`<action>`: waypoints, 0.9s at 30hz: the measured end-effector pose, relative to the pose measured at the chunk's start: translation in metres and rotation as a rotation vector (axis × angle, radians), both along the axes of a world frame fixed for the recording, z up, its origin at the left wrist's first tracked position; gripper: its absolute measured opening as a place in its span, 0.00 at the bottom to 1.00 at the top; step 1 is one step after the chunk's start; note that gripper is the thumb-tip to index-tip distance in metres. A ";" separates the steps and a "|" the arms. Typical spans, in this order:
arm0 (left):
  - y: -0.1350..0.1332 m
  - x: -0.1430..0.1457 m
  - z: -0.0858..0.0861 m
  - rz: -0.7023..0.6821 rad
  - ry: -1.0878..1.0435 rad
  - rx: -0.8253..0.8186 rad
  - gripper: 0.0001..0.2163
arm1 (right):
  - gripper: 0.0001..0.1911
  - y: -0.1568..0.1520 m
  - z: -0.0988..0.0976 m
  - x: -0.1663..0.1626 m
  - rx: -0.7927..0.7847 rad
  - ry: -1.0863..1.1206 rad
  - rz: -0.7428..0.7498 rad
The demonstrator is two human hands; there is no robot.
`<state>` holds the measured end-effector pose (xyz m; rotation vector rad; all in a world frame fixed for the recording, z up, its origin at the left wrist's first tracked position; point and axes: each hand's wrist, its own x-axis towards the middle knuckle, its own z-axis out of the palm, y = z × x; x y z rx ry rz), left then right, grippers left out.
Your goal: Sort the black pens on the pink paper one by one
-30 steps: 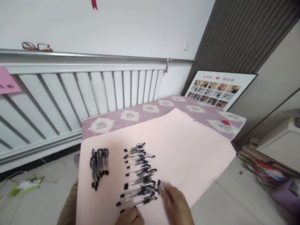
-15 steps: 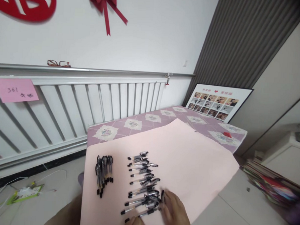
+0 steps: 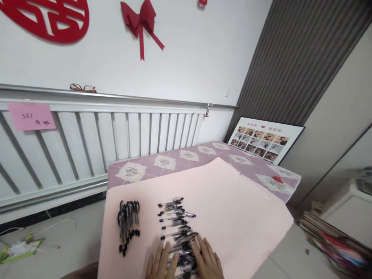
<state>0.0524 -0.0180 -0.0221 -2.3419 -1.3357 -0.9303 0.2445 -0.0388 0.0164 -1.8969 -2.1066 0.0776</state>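
Observation:
A big pale pink sheet of paper (image 3: 238,214) covers the near part of a table. On it lies a row of several black-capped clear pens (image 3: 175,220), pointing left. A tight bundle of the same pens (image 3: 127,222) lies further left. My left hand (image 3: 160,268) and my right hand (image 3: 208,265) rest flat on the nearest pens of the row, fingers stretched out and spread. Neither hand holds anything.
The table has a purple patterned cloth (image 3: 204,153). Behind it runs a white radiator (image 3: 97,144) with glasses (image 3: 83,88) on its rail and a pink note (image 3: 31,116). A photo board (image 3: 262,140) leans at the right. Books (image 3: 331,240) lie on the floor.
The view has tilted upward. My left hand went from a fist to flat fingers; both hands slid forward onto the nearest pens.

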 end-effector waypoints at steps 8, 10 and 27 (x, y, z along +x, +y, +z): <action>0.026 0.010 -0.007 -0.052 0.132 -0.032 0.20 | 0.43 0.018 0.002 0.011 -0.079 -0.047 0.156; 0.030 0.013 -0.012 -0.052 0.144 -0.022 0.19 | 0.39 0.025 -0.004 0.012 -0.066 -0.061 0.178; 0.039 0.017 -0.030 -0.127 0.209 0.057 0.14 | 0.42 0.049 0.001 0.020 -0.130 0.020 0.412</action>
